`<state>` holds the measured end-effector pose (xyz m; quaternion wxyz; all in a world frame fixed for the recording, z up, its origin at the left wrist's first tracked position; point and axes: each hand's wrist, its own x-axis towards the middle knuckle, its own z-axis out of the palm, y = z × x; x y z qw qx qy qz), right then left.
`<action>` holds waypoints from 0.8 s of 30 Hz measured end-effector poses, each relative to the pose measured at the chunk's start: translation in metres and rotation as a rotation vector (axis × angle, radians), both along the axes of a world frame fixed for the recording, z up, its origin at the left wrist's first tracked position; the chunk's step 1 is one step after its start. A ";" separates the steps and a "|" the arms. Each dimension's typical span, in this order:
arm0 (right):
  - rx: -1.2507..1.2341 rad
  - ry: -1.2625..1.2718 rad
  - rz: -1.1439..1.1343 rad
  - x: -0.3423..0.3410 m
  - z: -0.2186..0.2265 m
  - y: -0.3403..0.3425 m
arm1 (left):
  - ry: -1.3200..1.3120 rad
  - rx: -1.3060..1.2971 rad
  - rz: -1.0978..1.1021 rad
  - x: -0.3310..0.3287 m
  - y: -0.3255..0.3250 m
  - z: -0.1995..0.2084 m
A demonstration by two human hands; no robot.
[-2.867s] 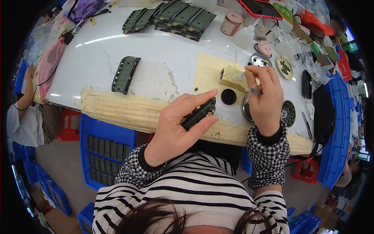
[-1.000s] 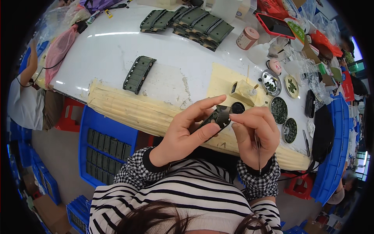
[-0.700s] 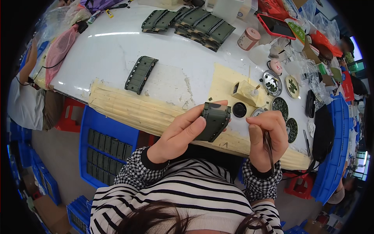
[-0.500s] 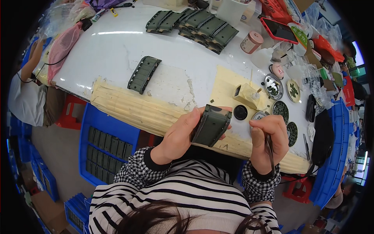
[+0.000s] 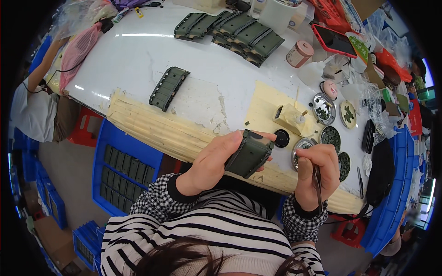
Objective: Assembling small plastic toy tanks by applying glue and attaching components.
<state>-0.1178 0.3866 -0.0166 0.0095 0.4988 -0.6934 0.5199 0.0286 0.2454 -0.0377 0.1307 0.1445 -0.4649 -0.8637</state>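
In my left hand (image 5: pixel 202 165) is a dark green, camouflage-patterned model part (image 5: pixel 249 155) with ridged side edges, tilted over the table's front edge. My right hand (image 5: pixel 317 175) pinches slim metal tweezers (image 5: pixel 317 186) between thumb and fingers, apart from the part. The tweezers' tips, and anything in them, are hidden behind the fingers. Beside those fingers sits a small metal dish (image 5: pixel 296 159), partly covered. Close by are a black round cap (image 5: pixel 281 138) and a yellow-wrapped bottle block (image 5: pixel 290 119). Dishes of tiny green pieces (image 5: pixel 330 137) stand to the right.
A similar green part (image 5: pixel 169 88) lies mid-table, with several more (image 5: pixel 248 34) at the back. Yellow tape (image 5: pixel 156 129) covers the front edge. A blue bin (image 5: pixel 99 184) of parts stands lower left. A red-cased phone (image 5: pixel 334 40) lies at the far right. Another person (image 5: pixel 34 110) sits at far left.
The view has shifted slightly. My left hand has tipped the model part a little, and more of the small metal dish shows beside my right hand. Both hands keep their hold.
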 end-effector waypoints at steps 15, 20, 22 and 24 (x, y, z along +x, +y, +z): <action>-0.096 -0.018 -0.213 -0.016 -0.018 0.006 | -0.295 -0.916 0.450 0.029 -0.060 -0.005; -0.116 0.082 -0.161 -0.021 -0.019 0.006 | -0.420 -1.193 0.578 0.024 -0.065 -0.007; -0.109 0.095 -0.162 -0.020 -0.019 0.006 | -0.431 -1.131 0.643 0.020 -0.064 -0.010; -0.106 0.090 -0.173 -0.018 -0.018 0.003 | -0.464 -1.156 0.671 0.017 -0.065 -0.011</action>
